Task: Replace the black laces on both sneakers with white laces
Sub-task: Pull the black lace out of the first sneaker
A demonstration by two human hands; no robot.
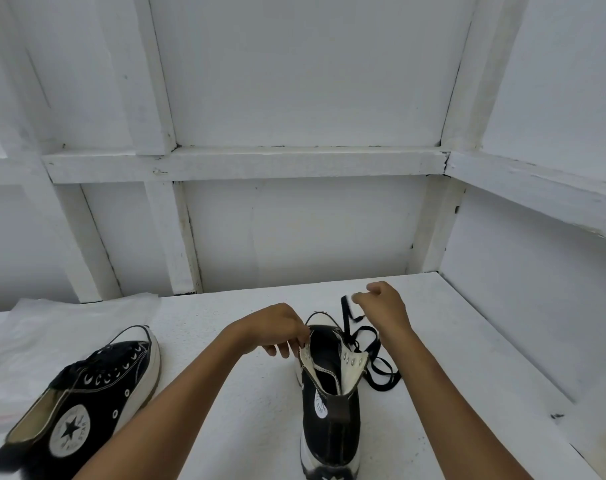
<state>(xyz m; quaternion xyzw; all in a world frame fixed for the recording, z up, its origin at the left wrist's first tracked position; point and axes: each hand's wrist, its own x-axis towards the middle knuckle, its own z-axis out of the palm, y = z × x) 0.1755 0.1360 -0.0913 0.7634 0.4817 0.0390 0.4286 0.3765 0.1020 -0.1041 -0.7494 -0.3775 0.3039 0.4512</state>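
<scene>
A black high-top sneaker [329, 403] stands upright in front of me on the white table, its eyelet flaps spread apart. My left hand [273, 329] pinches the sneaker's left flap near the toe. My right hand [386, 304] is raised above the toe and pinches the black lace [374, 355], which trails in loops on the table to the right of the shoe. A second black sneaker [87, 393] lies on its side at the left, laced in black.
A clear plastic bag [52, 327] lies on the table [467, 341] behind the left sneaker. White panelled walls close in at the back and right. A small dark speck [557, 416] sits near the table's right edge.
</scene>
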